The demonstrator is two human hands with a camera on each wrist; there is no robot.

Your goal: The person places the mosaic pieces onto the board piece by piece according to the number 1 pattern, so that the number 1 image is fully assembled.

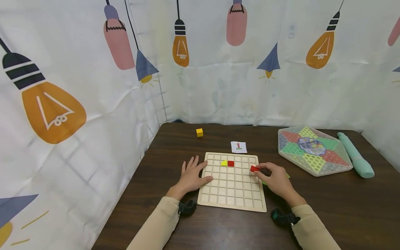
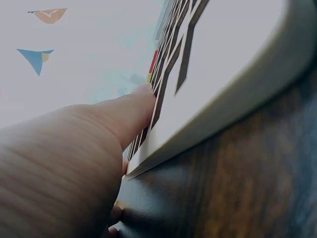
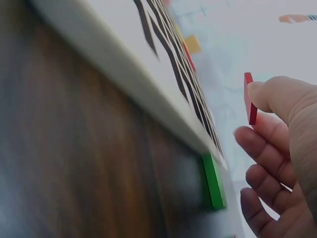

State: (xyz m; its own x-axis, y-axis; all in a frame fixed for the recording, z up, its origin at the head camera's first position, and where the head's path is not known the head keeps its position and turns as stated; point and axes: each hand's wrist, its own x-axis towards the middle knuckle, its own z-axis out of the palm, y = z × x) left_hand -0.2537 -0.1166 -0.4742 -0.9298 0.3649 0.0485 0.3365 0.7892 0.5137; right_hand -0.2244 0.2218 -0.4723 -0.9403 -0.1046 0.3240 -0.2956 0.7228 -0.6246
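A light wooden grid board [image 1: 231, 194] lies on the dark table. Two tiles sit side by side in its upper rows, a yellow-green one [image 1: 224, 163] and a red one [image 1: 230, 163]. My left hand [image 1: 191, 176] rests at the board's left edge, fingers spread, with the thumb over the rim. Above the board's right side my right hand [image 1: 276, 178] pinches a red tile [image 3: 250, 99] between thumb and forefinger. Partly hidden beneath that hand, a green piece [image 3: 214, 182] lies beside the board's right edge.
A small card with a printed grid pattern [image 1: 239, 147] lies behind the board. Farther back stands a yellow cube [image 1: 199, 132]. To the right are a hexagonal Chinese checkers box [image 1: 315, 152] and a rolled mint-green mat [image 1: 356, 155]. A patterned curtain [image 1: 215, 90] hangs behind the table.
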